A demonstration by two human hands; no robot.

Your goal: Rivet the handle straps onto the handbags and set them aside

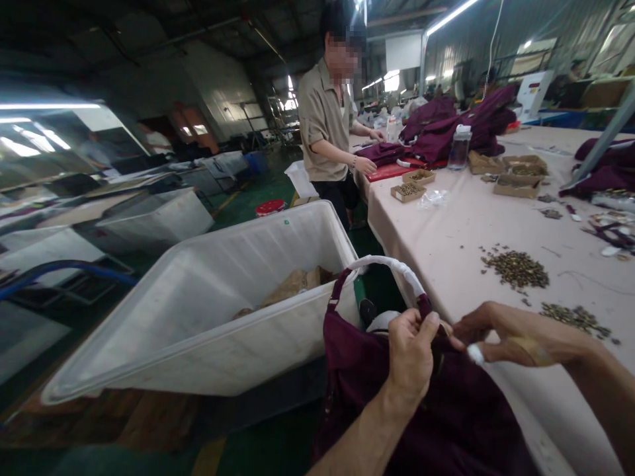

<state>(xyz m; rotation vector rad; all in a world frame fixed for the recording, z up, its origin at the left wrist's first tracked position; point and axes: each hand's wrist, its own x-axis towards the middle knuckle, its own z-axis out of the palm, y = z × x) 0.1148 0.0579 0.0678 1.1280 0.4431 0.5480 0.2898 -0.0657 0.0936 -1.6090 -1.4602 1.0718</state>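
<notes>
A maroon bag (446, 423) is hanging off the worktop (471, 225) edge, nearest the camera. The left hand (411, 350) is clenching its fingers on the bag's top edge, below the white-wrapped handle (391, 264). The right hand (506, 337) is pinching that same edge. A white bin (223, 311) is crowding the bag's left side. Piles of metal studs (516, 268) are lying just beyond the hands, and a co-worker (327, 112) is standing further along.

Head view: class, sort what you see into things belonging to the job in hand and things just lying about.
In hand:
maroon bag, gripped by the left hand
right hand, at the handle base
white-wrapped handle
probably the piles of small metal pieces

Lying about:
white bin
water bottle
cardboard trays
maroon fabric heap
</notes>
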